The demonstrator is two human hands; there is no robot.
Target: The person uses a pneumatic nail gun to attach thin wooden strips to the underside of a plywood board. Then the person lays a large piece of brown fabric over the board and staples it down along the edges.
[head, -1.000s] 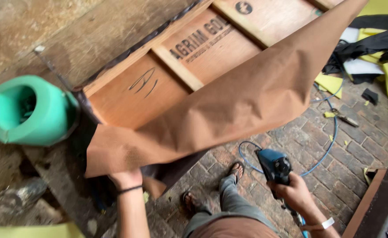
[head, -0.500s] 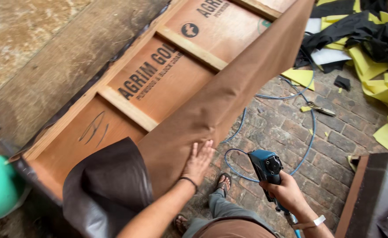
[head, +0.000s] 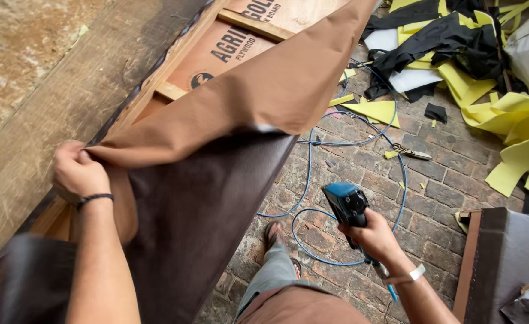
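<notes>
My left hand (head: pixel 77 173) pinches the edge of a brown fabric sheet (head: pixel 264 90) and pulls it up against the wooden frame's top rail (head: pixel 174 54). The sheet's dark brown face (head: pixel 204 204) hangs down over the front of the frame. Plywood panels (head: pixel 228 45) show inside the frame where the sheet is folded back. My right hand (head: pixel 375 237) grips a blue pneumatic staple gun (head: pixel 347 204), held away from the frame over the brick floor (head: pixel 438 186). A blue air hose (head: pixel 330 156) runs from the gun across the floor.
A rough wall (head: pixel 24 54) rises behind the frame. Yellow and black scraps (head: pixel 486 72) lie scattered at the upper right. Scissors (head: pixel 411 153) rest on the bricks. A dark upholstered piece (head: pixel 504 258) stands at the lower right. My sandalled foot (head: pixel 273 234) is below the hanging sheet.
My left hand has moved from the sheet's lower front up to the frame's top rail, now pinching the fabric edge. The dark face now hangs down. The staple gun stayed low at the right.
</notes>
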